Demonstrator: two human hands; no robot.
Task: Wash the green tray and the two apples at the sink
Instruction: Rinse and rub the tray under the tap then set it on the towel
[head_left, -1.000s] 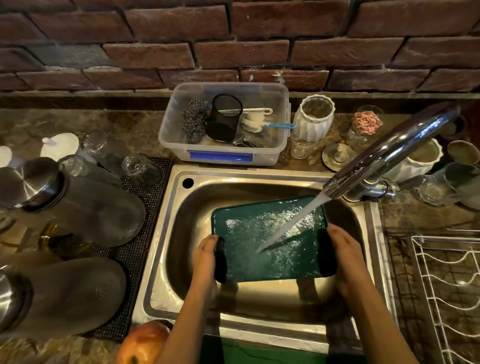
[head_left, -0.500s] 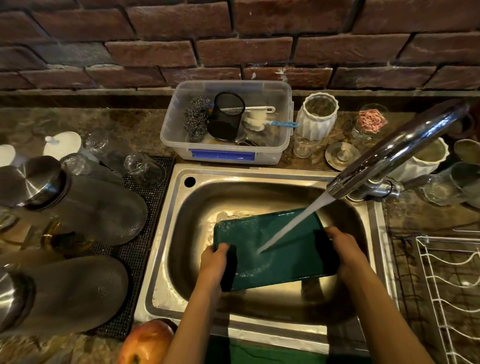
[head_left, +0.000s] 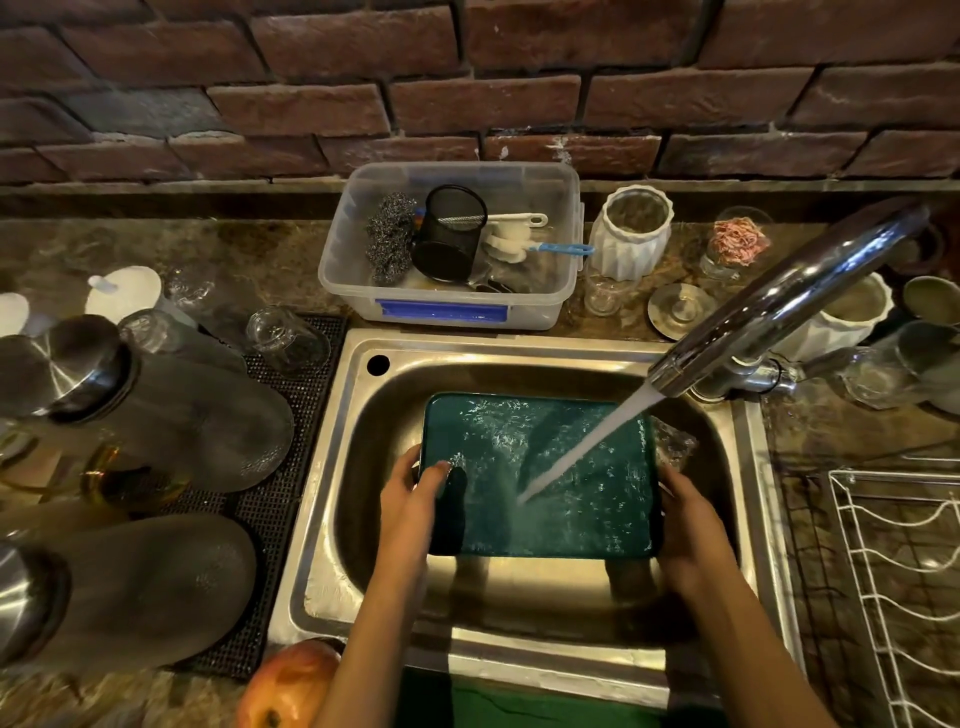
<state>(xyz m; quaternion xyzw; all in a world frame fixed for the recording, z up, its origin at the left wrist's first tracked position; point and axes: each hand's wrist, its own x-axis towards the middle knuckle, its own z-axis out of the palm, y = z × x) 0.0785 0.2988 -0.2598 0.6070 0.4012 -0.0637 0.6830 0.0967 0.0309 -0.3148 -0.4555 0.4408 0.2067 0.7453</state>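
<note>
Head view: hands (head_left: 415, 499) gripping tray (head_left: 540, 473)

The mottled stone table (head_left: 249, 260) runs under the brick wall, with a steel sink (head_left: 571, 353) set into its middle. At twelve o'clock from the sink stands a clear plastic tub (head_left: 363, 270); at one o'clock, a white ribbed jar (head_left: 631, 249). At nine o'clock a black mat (head_left: 291, 499) carries upturned glassware. At three o'clock sits a white wire rack (head_left: 893, 571). At seven o'clock, an apple (head_left: 285, 686) lies on the table's near edge.
</note>
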